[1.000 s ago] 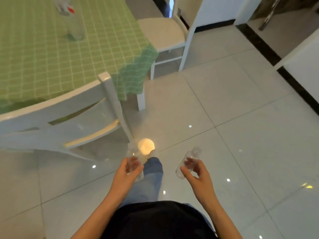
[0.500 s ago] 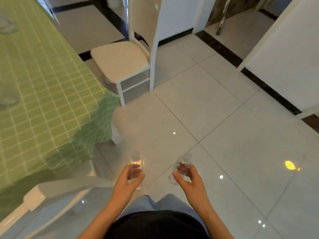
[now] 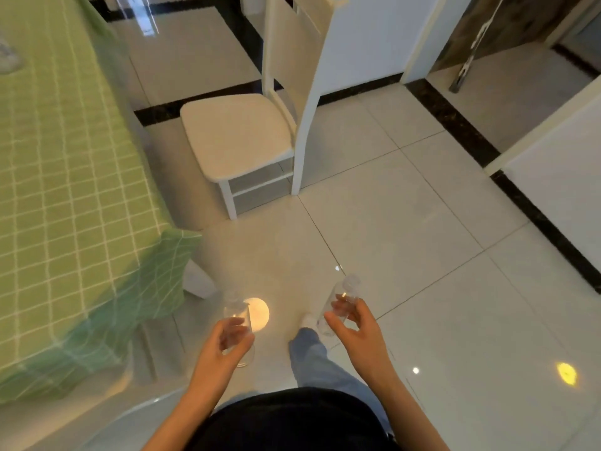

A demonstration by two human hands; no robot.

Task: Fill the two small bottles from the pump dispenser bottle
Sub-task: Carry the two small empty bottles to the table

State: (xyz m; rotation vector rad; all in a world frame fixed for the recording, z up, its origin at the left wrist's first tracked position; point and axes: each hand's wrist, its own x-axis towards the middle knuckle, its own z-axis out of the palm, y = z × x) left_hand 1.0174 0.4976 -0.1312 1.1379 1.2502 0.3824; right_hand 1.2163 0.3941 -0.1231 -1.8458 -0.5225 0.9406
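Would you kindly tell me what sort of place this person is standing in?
Most likely a home dining area: a green checked tablecloth, a white chair beside it, and a glossy tiled floor. The left hand grips the left bottle, the right hand the right bottle.

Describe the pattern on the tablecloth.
The tablecloth is light green with a grid of thin white lines; the head view, the only one, shows it at left.

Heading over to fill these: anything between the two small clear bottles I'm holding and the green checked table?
Nothing visible. The small clear bottle in the left hand is beside the green checked table's corner; the white chair stands ahead.
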